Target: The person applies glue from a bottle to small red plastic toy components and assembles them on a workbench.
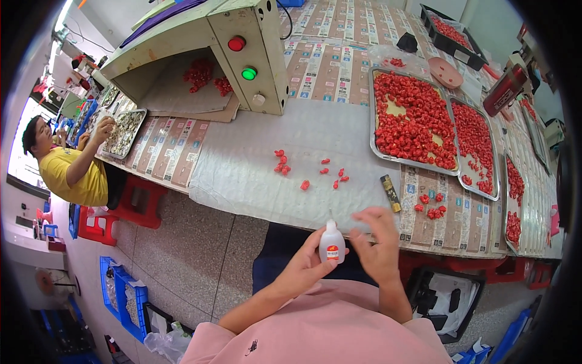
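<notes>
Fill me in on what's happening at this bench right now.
A person seated at the table holds a small white squeeze bottle in the left hand, with the right hand close beside it. Loose small red pieces lie on the table ahead, and metal trays of more red pieces sit to the right. Another person works at the far left.

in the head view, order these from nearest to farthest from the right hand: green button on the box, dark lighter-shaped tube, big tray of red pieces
From the right hand:
1. Dark tube, just above the hand on the table edge.
2. Big tray of red pieces, farther up and to the right.
3. Green button, farthest, up left on the beige box.
</notes>
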Available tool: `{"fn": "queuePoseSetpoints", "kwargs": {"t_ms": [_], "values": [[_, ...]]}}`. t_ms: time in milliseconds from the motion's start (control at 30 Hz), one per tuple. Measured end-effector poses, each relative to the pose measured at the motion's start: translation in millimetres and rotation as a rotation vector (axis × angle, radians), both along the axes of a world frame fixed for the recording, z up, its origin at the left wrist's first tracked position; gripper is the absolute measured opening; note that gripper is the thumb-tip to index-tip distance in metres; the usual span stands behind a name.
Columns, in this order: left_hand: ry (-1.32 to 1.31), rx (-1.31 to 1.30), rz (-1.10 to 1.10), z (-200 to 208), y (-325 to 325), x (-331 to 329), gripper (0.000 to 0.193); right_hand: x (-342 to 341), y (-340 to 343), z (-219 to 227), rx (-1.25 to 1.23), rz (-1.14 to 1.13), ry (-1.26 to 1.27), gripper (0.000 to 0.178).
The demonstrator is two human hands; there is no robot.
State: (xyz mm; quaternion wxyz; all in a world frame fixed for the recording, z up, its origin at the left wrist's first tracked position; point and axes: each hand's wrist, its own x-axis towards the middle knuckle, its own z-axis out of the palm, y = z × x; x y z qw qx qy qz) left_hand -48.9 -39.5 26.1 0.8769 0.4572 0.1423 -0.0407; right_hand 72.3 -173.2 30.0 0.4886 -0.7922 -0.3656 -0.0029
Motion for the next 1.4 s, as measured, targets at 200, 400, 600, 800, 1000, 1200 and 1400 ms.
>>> {"fn": "queuePoseSetpoints", "kwargs": {"t_ms": [200, 400, 600, 800, 1000, 1200, 1400], "values": [[-0.085, 0.162, 0.082, -7.8, -16.5, 13.4, 0.072, -16.6, 4.4, -0.3, -0.009, 0.009, 0.317, 0.035], [-0.135, 0.225, 0.098, -6.9, -7.3, 15.1, 0.064, -8.8, -3.6, -8.5, 0.077, 0.059, 0.392, 0.036], [-0.212, 1.39, 0.434, -14.5, 50.4, 49.9, 0.038, -8.0, -11.5, -16.1, 0.301, -0.018, 0.704, 0.033], [-0.262, 1.711, 0.52, -23.3, 73.8, 73.0, 0.025, -11.2, -13.8, -13.2, 0.354, 0.044, 0.852, 0.036], [-0.266, 1.629, 0.466, -25.0, 67.0, 70.5, 0.023, -13.2, -15.6, -14.1, 0.348, 0.065, 0.855, 0.037], [-0.033, -0.016, 0.289, -8.2, 52.6, 37.0, 0.022, -10.9, -19.0, -9.4, 0.347, 0.075, 0.915, 0.038], [-0.057, -0.294, 0.293, -12.1, 47.0, 17.1, 0.028, -9.9, -20.4, -3.1, 0.365, 0.022, 0.872, 0.039]]}}
